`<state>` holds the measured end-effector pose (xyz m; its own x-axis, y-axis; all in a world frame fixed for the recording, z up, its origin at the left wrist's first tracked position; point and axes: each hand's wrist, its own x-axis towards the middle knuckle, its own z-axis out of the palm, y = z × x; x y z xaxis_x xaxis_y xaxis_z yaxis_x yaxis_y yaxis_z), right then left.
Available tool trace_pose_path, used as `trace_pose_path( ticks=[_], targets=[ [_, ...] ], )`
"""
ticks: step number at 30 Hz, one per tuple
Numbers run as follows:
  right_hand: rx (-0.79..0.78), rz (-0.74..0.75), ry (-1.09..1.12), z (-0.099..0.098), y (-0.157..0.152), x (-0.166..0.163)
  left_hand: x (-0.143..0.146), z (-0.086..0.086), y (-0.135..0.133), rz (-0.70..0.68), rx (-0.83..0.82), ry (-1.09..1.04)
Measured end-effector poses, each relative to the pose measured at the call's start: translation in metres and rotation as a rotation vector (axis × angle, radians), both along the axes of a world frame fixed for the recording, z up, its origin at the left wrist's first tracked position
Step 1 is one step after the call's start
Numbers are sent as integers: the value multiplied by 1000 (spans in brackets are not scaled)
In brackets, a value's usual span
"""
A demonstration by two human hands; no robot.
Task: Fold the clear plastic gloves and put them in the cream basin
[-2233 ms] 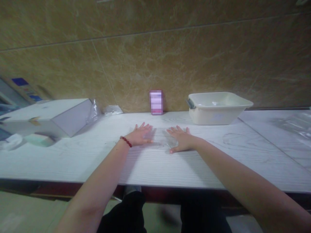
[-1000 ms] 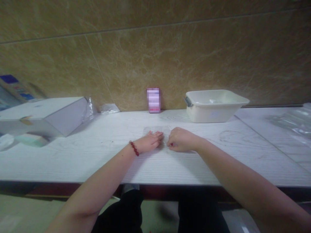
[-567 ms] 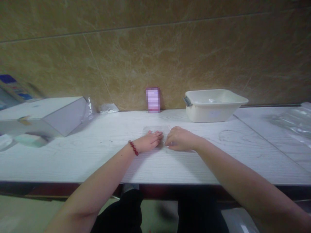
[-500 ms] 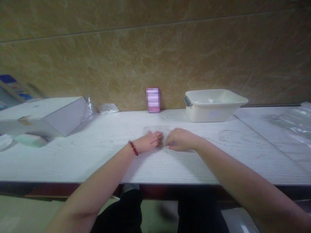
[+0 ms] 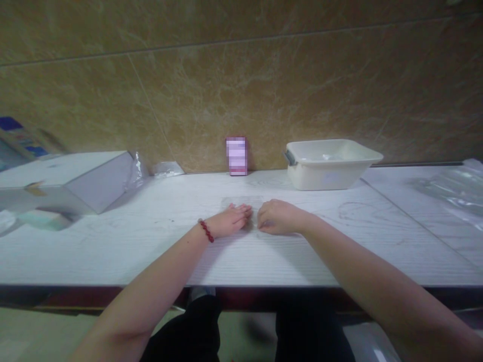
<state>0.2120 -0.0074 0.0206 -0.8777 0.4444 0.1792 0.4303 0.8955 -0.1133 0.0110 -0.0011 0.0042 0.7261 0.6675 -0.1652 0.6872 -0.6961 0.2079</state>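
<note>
A thin clear plastic bag [image 5: 255,200] lies flat on the white wood-grain table [image 5: 151,256], faint against the surface and partly hidden under both hands. My left hand [image 5: 231,220], below a red bead bracelet [image 5: 206,231], rests on it with fingers stretched out flat. Just right of those fingertips, my right hand [image 5: 281,217] is curled, its thumb and fingers pinched together at the bag. The pinched part is mostly covered by the fingers.
Against the tiled wall stand a phone [image 5: 237,156] and a cream plastic basin [image 5: 320,176] with a grey handle. A white box [image 5: 94,183] is at left, clear packaging [image 5: 168,169] beside it. More clear plastic [image 5: 458,186] lies far right.
My right fingers have closed slightly at the bag. My left hand stays in place, and the view has shifted a little.
</note>
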Motion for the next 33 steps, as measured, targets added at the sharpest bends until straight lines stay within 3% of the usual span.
trace_pose_path(
  ticks=[23, 33],
  targets=[
    [56, 1, -19, -7, 1, -6, -2, -5, 3, -17, 13, -17],
    [5, 5, 71, -3, -1, -3, -1, -3, 2, -24, 4, -13]
  ],
)
